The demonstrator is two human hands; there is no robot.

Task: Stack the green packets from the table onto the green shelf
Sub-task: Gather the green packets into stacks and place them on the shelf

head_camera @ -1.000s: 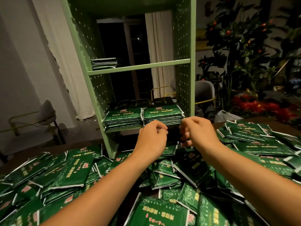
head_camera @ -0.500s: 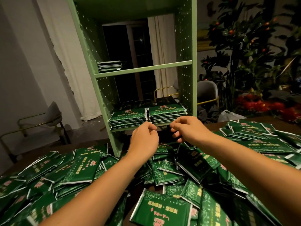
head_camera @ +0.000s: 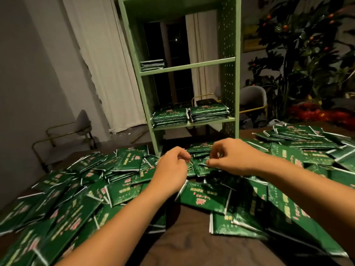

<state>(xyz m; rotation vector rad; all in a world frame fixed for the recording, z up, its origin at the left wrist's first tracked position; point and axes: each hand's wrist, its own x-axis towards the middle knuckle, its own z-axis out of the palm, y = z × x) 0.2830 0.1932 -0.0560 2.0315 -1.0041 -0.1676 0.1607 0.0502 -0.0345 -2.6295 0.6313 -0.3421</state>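
Both hands low over loose green packets heaped on the table. Left hand fingers curled, grip unclear. Right hand pinches a packet edge. 2 stacks on green shelf.

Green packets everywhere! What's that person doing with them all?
A person is picking green packets off the table to stack on the green shelf. The right hand pinches a packet in the pile, and the left hand, fingers curled, is right beside it. Two neat stacks sit on the lower shelf and a small stack higher up.
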